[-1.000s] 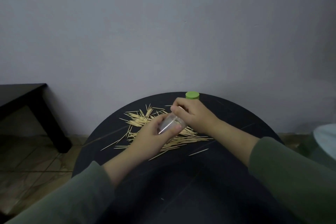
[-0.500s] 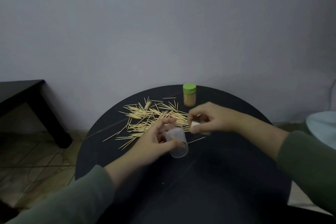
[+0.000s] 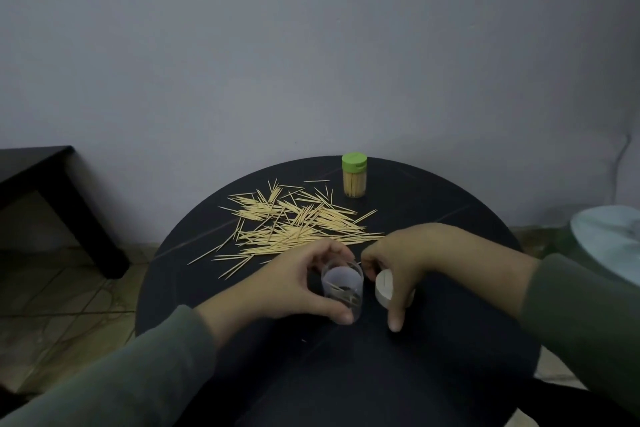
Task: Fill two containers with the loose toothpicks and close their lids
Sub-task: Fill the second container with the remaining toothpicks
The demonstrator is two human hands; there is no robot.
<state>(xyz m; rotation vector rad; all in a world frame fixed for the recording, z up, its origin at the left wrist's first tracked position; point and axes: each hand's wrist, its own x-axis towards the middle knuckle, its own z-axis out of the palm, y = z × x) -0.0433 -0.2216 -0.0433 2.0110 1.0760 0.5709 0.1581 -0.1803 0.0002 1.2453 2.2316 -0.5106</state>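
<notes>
Black wood makes up the square side table (image 3: pixel 38 170) at the far left, standing on a tiled floor (image 3: pixel 59 302) against a pale wall (image 3: pixel 311 45). Next comes the round black table (image 3: pixel 346 374), where loose toothpicks (image 3: pixel 294 222) lie in a scattered heap across its far left part. Toward the near edge, the left hand (image 3: pixel 291 284) wraps its curled fingers and thumb round a clear container (image 3: pixel 343 288), which stands open with a few toothpicks inside. Behind, near the table's far rim, 1 container with a green lid (image 3: pixel 354 180) stands upright, closed and full. Just right of the clear container, the right hand (image 3: pixel 412 260) pinches a pale lid (image 3: pixel 386 289) held on edge, with 1 finger stretched down toward the tabletop. A light grey-blue object (image 3: pixel 609 239) shows at the far right edge.
</notes>
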